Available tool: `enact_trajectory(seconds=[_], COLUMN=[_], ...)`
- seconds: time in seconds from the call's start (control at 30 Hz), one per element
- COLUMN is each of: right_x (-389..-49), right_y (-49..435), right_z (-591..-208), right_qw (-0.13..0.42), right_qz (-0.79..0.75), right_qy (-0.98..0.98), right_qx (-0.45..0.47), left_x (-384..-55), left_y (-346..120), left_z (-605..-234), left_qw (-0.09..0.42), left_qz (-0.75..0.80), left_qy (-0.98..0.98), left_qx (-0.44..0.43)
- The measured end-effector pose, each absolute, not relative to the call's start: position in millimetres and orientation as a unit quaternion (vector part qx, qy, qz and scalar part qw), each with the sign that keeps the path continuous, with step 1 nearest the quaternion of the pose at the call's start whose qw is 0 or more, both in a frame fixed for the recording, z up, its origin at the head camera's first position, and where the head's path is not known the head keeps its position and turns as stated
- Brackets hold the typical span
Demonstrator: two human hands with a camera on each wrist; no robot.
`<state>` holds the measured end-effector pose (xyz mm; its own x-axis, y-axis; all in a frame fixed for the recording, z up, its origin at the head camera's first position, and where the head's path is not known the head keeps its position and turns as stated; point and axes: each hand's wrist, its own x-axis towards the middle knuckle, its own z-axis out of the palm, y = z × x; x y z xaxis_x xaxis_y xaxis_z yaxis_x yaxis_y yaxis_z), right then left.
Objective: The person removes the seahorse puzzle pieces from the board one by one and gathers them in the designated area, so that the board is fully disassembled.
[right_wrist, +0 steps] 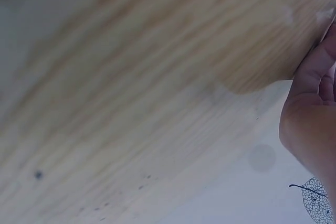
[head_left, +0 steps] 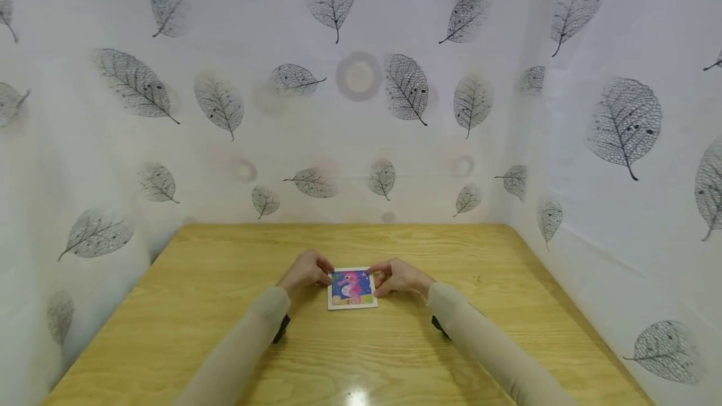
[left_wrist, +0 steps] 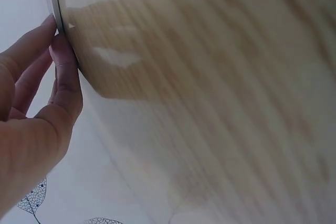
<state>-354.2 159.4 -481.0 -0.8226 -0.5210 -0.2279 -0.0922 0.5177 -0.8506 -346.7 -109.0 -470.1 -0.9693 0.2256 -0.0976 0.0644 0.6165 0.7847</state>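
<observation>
A small square seahorse picture, pink on blue with a white border, is over the middle of the wooden table. My left hand holds it at the left edge near the upper corner. In the left wrist view, thumb and fingertips of the left hand meet at the picture's thin edge. At the right edge, my right hand grips it, one finger near the top corner and the thumb lower down. Only part of the right hand shows in the right wrist view, its fingertips cut off by the frame.
The wooden table has a pale yellow grain and reaches back to a white curtain printed with dark leaves. The curtain also hangs along both sides. Dark bands show at the wrists below the long sleeves.
</observation>
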Motion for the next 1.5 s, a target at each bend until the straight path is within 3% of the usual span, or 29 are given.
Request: enact_trajectory(seconds=[1.0, 1.13, 1.3, 1.5], right_x=[-354, -353, -350, -353], right_y=[155, 155, 153, 149], right_z=[-477, -475, -466, -460], right_qw=[0.234, 0.234, 0.255, 0.296], right_qz=[-0.446, -0.414, -0.344, -0.308], right_qy=[0.843, 0.849, 0.857, 0.859], right_qx=[-0.191, -0.230, -0.286, -0.283], left_x=[-352, -351, -351, -348], left_y=[-108, -107, -106, -104], left_z=[-468, -468, -469, -471], left_qw=[0.126, 0.130, 0.122, 0.117], left_qz=[0.425, 0.432, 0.425, 0.427], left_qy=[0.894, 0.890, 0.895, 0.894], left_qx=[0.063, 0.058, 0.063, 0.068])
